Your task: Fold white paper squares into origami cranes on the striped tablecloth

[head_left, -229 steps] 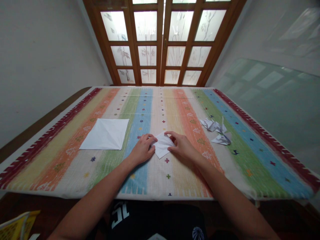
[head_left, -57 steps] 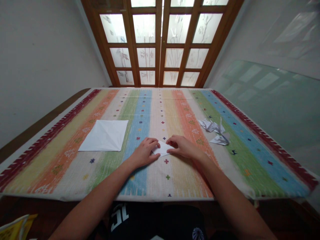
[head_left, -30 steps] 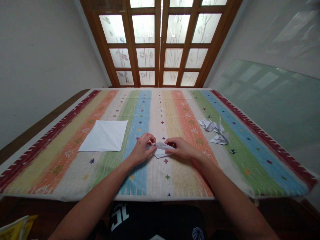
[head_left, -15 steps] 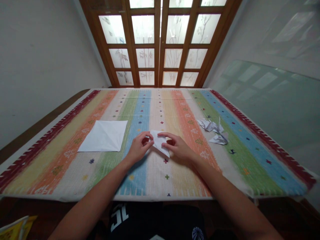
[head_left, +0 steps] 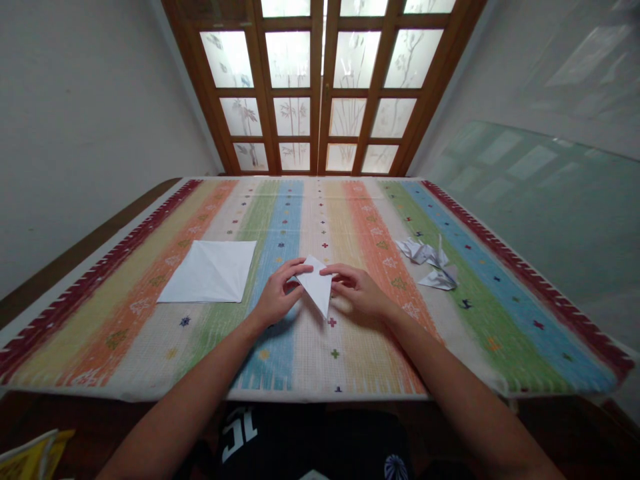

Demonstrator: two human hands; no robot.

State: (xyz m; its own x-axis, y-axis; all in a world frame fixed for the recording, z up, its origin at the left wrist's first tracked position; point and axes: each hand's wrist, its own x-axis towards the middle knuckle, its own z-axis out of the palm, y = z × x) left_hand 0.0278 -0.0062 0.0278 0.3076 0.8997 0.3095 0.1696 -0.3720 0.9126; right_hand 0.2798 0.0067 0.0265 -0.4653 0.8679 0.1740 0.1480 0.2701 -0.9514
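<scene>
Head view, the only view. Folded white paper (head_left: 316,285) sits near the middle of the striped table cloth (head_left: 125,347), between the two hands and slightly toward the far side of the cloth.

Shape: narrow kite. Long axis runs far to near, tilted slightly; the sharp, longer tip points toward the person and a little right, the shorter tip away and a little left.

Left hand (head_left: 277,295): curved, fingers (head_left: 299,268) at the far-left edge of the paper. Right hand (head_left: 357,292): curved, fingers (head_left: 334,271) at the right edge. Both grips narrow, closed in on the paper from either side. A firm pinch or a light touch: cannot tell. Whether the paper is lifted off the cloth: cannot tell.

State of the paper: this piece is folded down to the kite. Further folds on it: none shown. A square white sheet (head_left: 207,271) lies flat left of the left hand, diagonal creases showing, no flaps folded in. Two crumpled, pointed paper pieces (head_left: 425,253) lie well to the right of the right hand, their exact form unclear.

Behind the table: wooden doors (head_left: 320,100) with frosted glass.
</scene>
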